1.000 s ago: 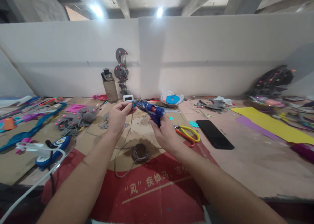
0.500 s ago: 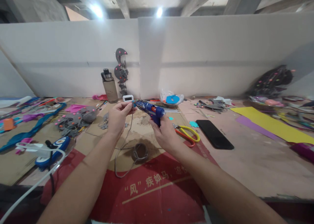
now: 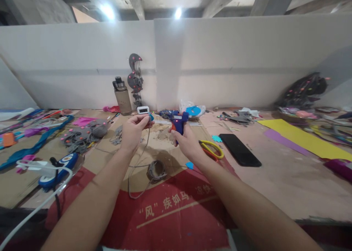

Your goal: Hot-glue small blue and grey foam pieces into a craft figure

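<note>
evidently, the left hand (image 3: 136, 129) pinches a small blue piece (image 3: 151, 117) between its fingertips, mid-frame; the right hand (image 3: 186, 138) is wrapped around a glue gun (image 3: 179, 124) just right of it, pointing frame-left. this looks like gluing, the next move needing steady pinch and careful aim.

Glue gun (image 3: 180, 122) looks like smooth plastic with a slight shine, cord (image 3: 159, 178) is matt and kinda clothlike, bottle (image 3: 123, 101) is see-through plastic. Phone (image 3: 239, 150) has a smooth, glassy-looking face. Printed cardboard (image 3: 165, 225) is mostly matt (one rough, ridged patch though), and the surface (image 3: 275, 185) looks dull.
</note>
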`<move>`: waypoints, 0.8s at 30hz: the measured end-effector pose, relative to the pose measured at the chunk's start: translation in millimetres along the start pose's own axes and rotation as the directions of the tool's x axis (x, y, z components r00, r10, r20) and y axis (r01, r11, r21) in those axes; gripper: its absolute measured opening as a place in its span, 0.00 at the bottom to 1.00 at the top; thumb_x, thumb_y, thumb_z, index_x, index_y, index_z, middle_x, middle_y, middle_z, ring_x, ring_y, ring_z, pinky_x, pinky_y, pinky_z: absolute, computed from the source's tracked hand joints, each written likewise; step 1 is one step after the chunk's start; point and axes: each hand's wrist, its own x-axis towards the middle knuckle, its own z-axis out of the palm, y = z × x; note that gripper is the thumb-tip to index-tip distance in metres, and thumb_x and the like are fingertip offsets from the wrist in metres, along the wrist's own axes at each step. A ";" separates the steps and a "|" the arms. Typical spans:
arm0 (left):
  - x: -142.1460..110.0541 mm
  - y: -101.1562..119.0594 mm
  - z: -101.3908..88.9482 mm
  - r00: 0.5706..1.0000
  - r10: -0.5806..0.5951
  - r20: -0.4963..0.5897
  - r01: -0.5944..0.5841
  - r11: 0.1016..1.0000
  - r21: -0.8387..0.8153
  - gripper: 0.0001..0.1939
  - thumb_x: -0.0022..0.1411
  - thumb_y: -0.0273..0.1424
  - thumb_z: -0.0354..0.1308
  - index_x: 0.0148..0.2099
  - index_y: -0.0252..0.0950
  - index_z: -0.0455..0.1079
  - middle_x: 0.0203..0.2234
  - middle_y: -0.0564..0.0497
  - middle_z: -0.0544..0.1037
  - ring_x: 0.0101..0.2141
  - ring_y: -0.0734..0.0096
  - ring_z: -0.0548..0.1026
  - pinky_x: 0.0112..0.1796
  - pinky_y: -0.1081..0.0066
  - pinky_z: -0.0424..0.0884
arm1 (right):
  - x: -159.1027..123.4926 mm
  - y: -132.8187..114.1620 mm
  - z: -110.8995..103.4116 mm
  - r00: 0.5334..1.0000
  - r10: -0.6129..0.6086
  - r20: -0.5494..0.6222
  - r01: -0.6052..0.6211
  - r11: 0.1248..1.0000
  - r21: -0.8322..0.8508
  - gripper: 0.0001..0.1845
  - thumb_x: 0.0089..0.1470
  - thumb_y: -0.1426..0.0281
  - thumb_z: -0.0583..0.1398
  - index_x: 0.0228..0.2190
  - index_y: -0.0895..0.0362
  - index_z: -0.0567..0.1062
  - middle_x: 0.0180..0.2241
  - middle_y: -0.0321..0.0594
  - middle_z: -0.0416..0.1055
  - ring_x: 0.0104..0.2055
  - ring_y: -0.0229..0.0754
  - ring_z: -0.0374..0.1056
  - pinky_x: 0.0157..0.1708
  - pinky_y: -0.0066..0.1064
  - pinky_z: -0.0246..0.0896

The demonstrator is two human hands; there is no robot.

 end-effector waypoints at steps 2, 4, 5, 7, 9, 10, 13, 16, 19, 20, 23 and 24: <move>-1.5 0.3 1.3 1.000 0.017 0.002 -0.017 0.999 0.033 0.13 0.48 0.36 0.64 0.33 0.32 0.75 0.26 0.48 0.78 0.27 0.70 0.77 0.34 0.68 0.73 | 6.2 11.2 2.3 0.967 0.229 0.111 -0.243 0.960 0.136 0.13 0.50 0.68 0.54 0.40 0.56 0.63 0.31 0.38 0.71 0.20 0.33 0.59 0.18 0.27 0.60; -4.3 2.6 3.4 0.999 0.050 0.011 -0.051 0.994 0.095 0.12 0.49 0.36 0.63 0.33 0.32 0.75 0.26 0.48 0.78 0.27 0.70 0.77 0.34 0.69 0.73 | 11.6 21.7 4.8 0.903 0.369 0.222 -0.402 0.907 0.128 0.09 0.48 0.69 0.56 0.34 0.56 0.64 0.27 0.37 0.70 0.19 0.32 0.59 0.18 0.25 0.58; -6.3 4.5 4.7 0.997 0.069 0.019 -0.071 0.988 0.135 0.12 0.50 0.36 0.63 0.33 0.32 0.75 0.26 0.48 0.78 0.27 0.71 0.77 0.34 0.69 0.73 | 13.8 26.3 5.8 0.878 0.401 0.261 -0.437 0.894 0.097 0.07 0.48 0.68 0.56 0.31 0.56 0.64 0.25 0.37 0.69 0.20 0.33 0.59 0.18 0.25 0.58; -10.9 9.1 7.6 0.994 0.101 0.048 -0.109 0.970 0.218 0.11 0.51 0.36 0.62 0.33 0.32 0.75 0.26 0.48 0.79 0.27 0.71 0.76 0.33 0.70 0.72 | 17.3 33.0 6.9 0.878 0.400 0.264 -0.407 0.913 -0.029 0.06 0.48 0.67 0.57 0.26 0.56 0.64 0.21 0.37 0.67 0.21 0.36 0.61 0.21 0.28 0.59; -15.6 13.2 10.5 0.989 0.123 0.081 -0.141 0.951 0.276 0.11 0.52 0.36 0.61 0.33 0.33 0.75 0.26 0.48 0.79 0.27 0.72 0.76 0.33 0.71 0.72 | 19.0 35.5 6.2 0.922 0.346 0.176 -0.318 0.933 -0.169 0.11 0.45 0.68 0.61 0.21 0.55 0.62 0.20 0.39 0.66 0.26 0.41 0.64 0.27 0.33 0.61; -17.8 14.6 11.8 0.987 0.129 0.094 -0.151 0.943 0.297 0.10 0.52 0.36 0.60 0.33 0.33 0.75 0.26 0.48 0.79 0.27 0.72 0.75 0.32 0.72 0.71 | 19.1 35.0 5.1 0.947 0.302 0.111 -0.270 0.934 -0.233 0.14 0.43 0.68 0.63 0.19 0.55 0.61 0.22 0.41 0.67 0.30 0.45 0.65 0.32 0.36 0.61; -22.6 15.9 14.2 0.982 0.162 0.100 -0.188 0.901 0.392 0.10 0.53 0.36 0.60 0.32 0.35 0.76 0.25 0.49 0.78 0.25 0.73 0.73 0.30 0.73 0.69 | 15.9 25.5 1.4 0.991 0.107 -0.075 -0.127 0.922 -0.366 0.14 0.42 0.69 0.64 0.21 0.55 0.60 0.32 0.49 0.67 0.43 0.51 0.62 0.45 0.44 0.56; -25.7 14.8 14.5 0.957 0.267 0.110 -0.282 0.786 0.550 0.08 0.53 0.35 0.59 0.32 0.38 0.77 0.26 0.51 0.78 0.24 0.74 0.71 0.29 0.73 0.66 | 8.8 7.3 2.7 0.997 -0.003 -0.074 -0.015 0.972 -0.236 0.09 0.49 0.64 0.58 0.27 0.56 0.62 0.34 0.45 0.66 0.41 0.46 0.62 0.44 0.43 0.58; -27.9 13.8 14.0 0.909 0.376 0.179 -0.399 0.662 0.635 0.06 0.53 0.33 0.59 0.32 0.40 0.77 0.27 0.51 0.78 0.30 0.69 0.72 0.33 0.71 0.65 | 1.0 -12.0 10.9 0.990 0.102 0.096 -0.125 0.951 0.283 0.12 0.51 0.61 0.55 0.34 0.54 0.60 0.34 0.39 0.67 0.37 0.39 0.65 0.40 0.36 0.62; -28.3 13.5 13.9 0.896 0.397 0.200 -0.426 0.638 0.641 0.05 0.53 0.32 0.60 0.32 0.41 0.77 0.27 0.50 0.77 0.32 0.68 0.72 0.35 0.71 0.65 | -1.2 -17.1 14.0 0.979 0.131 0.155 -0.186 0.886 0.425 0.14 0.50 0.62 0.56 0.35 0.54 0.59 0.35 0.37 0.67 0.36 0.37 0.66 0.39 0.35 0.63; -28.3 12.0 13.6 0.887 0.407 0.221 -0.444 0.612 0.655 0.05 0.53 0.32 0.59 0.32 0.41 0.77 0.26 0.50 0.77 0.34 0.66 0.73 0.36 0.70 0.65 | -4.4 -25.7 19.5 0.955 0.191 0.229 -0.292 0.751 0.592 0.19 0.46 0.63 0.60 0.37 0.53 0.57 0.30 0.31 0.65 0.29 0.33 0.64 0.32 0.30 0.63; -27.9 11.3 13.5 0.893 0.395 0.218 -0.433 0.614 0.660 0.06 0.53 0.33 0.59 0.33 0.41 0.77 0.26 0.50 0.77 0.32 0.67 0.72 0.35 0.71 0.65 | -4.3 -26.3 19.6 0.957 0.204 0.208 -0.289 0.759 0.584 0.19 0.45 0.64 0.60 0.37 0.53 0.58 0.28 0.29 0.63 0.27 0.32 0.62 0.28 0.28 0.62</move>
